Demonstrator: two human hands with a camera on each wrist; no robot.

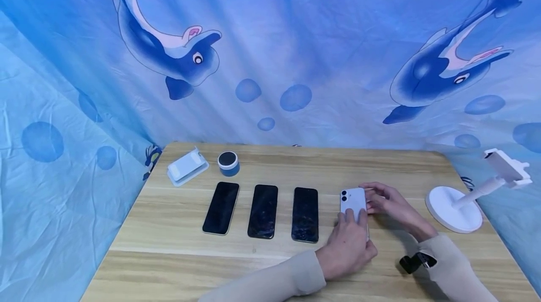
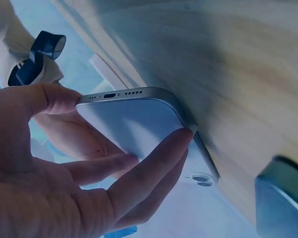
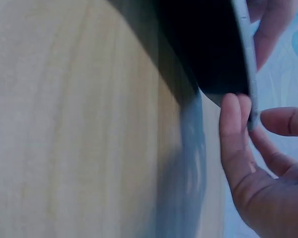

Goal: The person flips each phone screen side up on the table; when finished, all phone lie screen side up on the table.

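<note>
A white smartphone (image 1: 355, 199) is held back side up at the right of a row of dark ones, its two camera lenses at the far left corner. My left hand (image 1: 348, 248) grips its near end, thumb on one edge and fingers across the back and the other edge. At the far right corner, my right hand (image 1: 385, 201) pinches it between thumb and fingers. In the right wrist view the phone's black screen (image 3: 208, 44) is tilted up from the table, fingertips against the glass. Closest on the left lies a black-screened smartphone (image 1: 305, 215).
Two more smartphones lie screen up, one in the middle (image 1: 263, 211) and one further left (image 1: 221, 208). Behind them stand a blue jar with a dark top (image 1: 228, 165) and a white folding stand (image 1: 187, 166). A white round-based phone holder (image 1: 454, 210) stands at the right edge.
</note>
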